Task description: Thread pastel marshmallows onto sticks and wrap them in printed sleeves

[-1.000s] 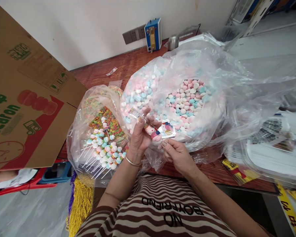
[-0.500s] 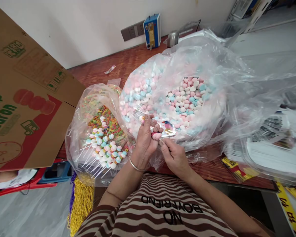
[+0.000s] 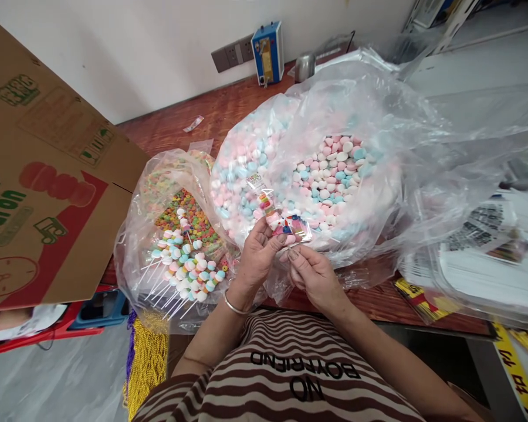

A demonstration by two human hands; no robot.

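My left hand is closed around a candy skewer of pink and white marshmallows and coloured rings. A clear wrapper with a printed end seems to surround its upper part. My right hand pinches the skewer's lower end, where the thin stick is mostly hidden by the fingers. Just beyond the hands lie shiny printed sachets. Behind them, an open clear bag holds pink, white and blue marshmallows. Finished-looking marshmallow skewers lie piled at the left, on a bag of coloured ring candies.
A tall cardboard box stands on the left. At the wall are a blue-and-white device and a metal cup. On the right, white printed packaging lies under clear plastic. Gold bead strings hang below the table.
My left fingers have shifted lower on the skewer, so its coloured rings and the wrapper's printed end now show above them. The right hand still pinches the lower end.
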